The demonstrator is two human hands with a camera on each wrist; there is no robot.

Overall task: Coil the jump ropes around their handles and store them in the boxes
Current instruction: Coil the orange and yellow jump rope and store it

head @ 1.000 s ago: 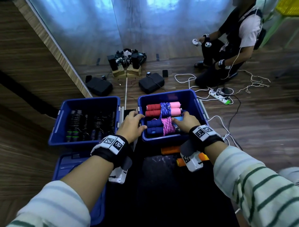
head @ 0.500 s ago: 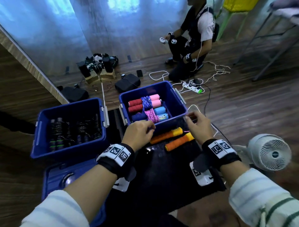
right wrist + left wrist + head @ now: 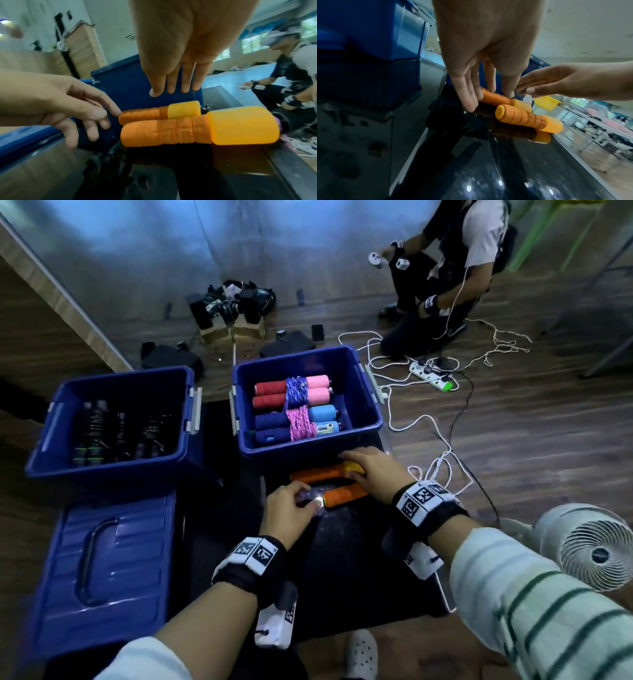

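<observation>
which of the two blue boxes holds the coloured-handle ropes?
The right blue box, just beyond the hands: red, pink and blue handles wrapped in purple and pink rope. The left blue box holds only dark ropes.

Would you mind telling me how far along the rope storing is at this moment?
Done: two coiled ropes lie in the right box, dark ones in the left box. In hand: left hand and right hand reach for the orange handles on the black surface. Left: coiling and boxing that rope.

l hand [image 3: 481, 54] fingertips on far orange handle [image 3: 496, 98], r hand [image 3: 573, 82] nearby
</observation>
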